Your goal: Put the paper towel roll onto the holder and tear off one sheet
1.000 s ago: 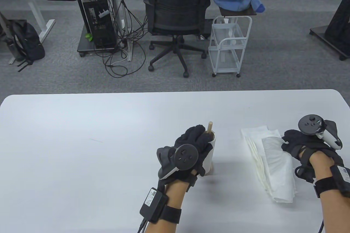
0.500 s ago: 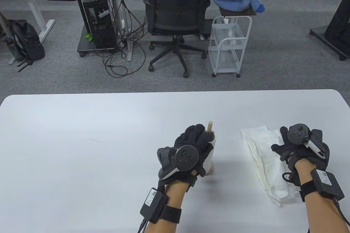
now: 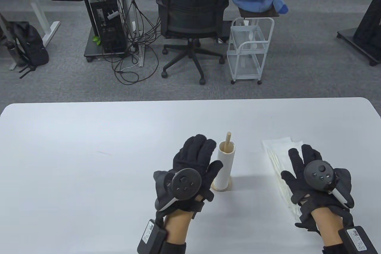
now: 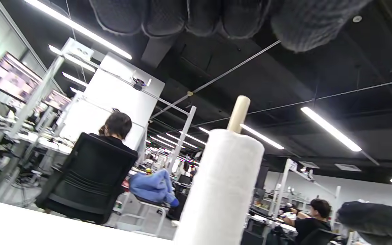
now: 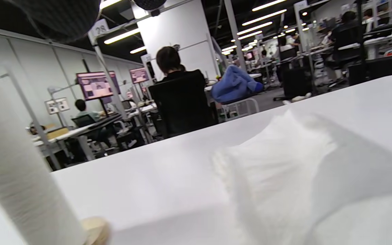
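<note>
On the white desk (image 3: 89, 135), the paper towel roll (image 3: 224, 163) stands upright on the holder (image 3: 221, 187), the wooden rod (image 3: 228, 138) poking out of its top. The left hand (image 3: 190, 164) lies flat just beside the roll, fingers straight, holding nothing. The right hand (image 3: 312, 176) rests with spread, straight fingers on the pile of torn sheets (image 3: 281, 152), well right of the roll.
</note>
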Tool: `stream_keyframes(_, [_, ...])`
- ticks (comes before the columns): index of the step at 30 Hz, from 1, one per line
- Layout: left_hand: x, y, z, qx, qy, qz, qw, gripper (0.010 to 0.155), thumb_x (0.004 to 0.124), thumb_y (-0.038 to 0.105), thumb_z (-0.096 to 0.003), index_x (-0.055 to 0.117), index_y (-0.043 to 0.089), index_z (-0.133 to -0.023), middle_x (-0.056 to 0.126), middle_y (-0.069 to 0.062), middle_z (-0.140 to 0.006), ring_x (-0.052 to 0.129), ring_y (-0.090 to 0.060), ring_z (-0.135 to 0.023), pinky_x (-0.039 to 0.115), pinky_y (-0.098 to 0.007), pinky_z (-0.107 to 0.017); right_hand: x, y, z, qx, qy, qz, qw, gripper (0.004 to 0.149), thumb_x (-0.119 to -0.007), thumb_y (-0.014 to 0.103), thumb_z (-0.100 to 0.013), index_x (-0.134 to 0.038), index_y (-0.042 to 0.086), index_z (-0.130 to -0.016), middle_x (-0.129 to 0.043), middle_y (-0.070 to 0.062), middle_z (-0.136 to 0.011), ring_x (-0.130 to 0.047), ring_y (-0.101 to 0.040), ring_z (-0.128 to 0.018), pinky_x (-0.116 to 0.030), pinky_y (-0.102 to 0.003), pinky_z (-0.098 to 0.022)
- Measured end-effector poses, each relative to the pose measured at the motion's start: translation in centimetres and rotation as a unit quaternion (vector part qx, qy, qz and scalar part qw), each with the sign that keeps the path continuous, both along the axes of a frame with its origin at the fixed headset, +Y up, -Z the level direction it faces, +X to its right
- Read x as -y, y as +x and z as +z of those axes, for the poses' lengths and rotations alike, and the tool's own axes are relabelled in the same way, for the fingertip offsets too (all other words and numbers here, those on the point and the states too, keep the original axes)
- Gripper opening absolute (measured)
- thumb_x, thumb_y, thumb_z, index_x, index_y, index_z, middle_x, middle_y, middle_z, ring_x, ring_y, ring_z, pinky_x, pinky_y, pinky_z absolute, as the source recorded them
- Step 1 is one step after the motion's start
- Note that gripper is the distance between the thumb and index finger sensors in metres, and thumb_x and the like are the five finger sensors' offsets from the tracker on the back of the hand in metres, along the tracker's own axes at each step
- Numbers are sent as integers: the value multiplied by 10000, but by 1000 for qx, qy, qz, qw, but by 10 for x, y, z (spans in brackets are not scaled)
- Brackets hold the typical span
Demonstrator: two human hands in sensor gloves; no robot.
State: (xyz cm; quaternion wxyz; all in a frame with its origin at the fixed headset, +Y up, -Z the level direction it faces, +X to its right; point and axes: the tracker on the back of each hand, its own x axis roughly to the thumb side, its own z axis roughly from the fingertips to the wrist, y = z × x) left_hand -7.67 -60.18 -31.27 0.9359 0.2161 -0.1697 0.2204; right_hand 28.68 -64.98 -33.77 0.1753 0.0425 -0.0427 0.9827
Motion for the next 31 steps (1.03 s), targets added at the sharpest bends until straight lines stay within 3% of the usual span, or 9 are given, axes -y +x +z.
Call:
stream_keyframes(7, [43,-53,32,-70,-80,-5,994,676,700,525,-494,458,292,-1082,408,-28,-1148,421,-387,-1096,441,-623,-775,31,-28,27,-23,-2,11,1000,704,-655,527,-501,-328,322,-1089,-147,-122,-1170,-181,-434,-1103,-228,-660,-749])
stream_keyframes(16, [91,-67,49,-83,-139,-22,987,667,707,506,-491,458,301,-1074,389,-45,-1141,380,-414,-1084,395,-651,-758,64,-33,45,-7,-35,-5,999,720,-679,546,-477,-354,322,-1080,-182,-125,-1165,-204,-441,-1094,-244,-656,-747])
stream_keyframes(21, [95,-64,44,-79,-136,-46,986,642,701,495,-493,486,299,-1065,428,-42,-1132,409,-400,-1082,396,-647,-758,76,-27,43,-5,-70,-44,997,707,-700,537,-455,-410,320,-1062,-247,-122,-1158,-238,-432,-1088,-262,-646,-747])
stream_keyframes(31, [100,-65,41,-83,-153,-45,984,637,698,497,-492,492,300,-1062,437,-41,-1130,422,-402,-1081,399,-650,-757,78,-25,43,-11,-80,-72,994,712,-706,539,-448,-416,316,-1059,-260,-124,-1155,-249,-431,-1086,-268,-645,-745])
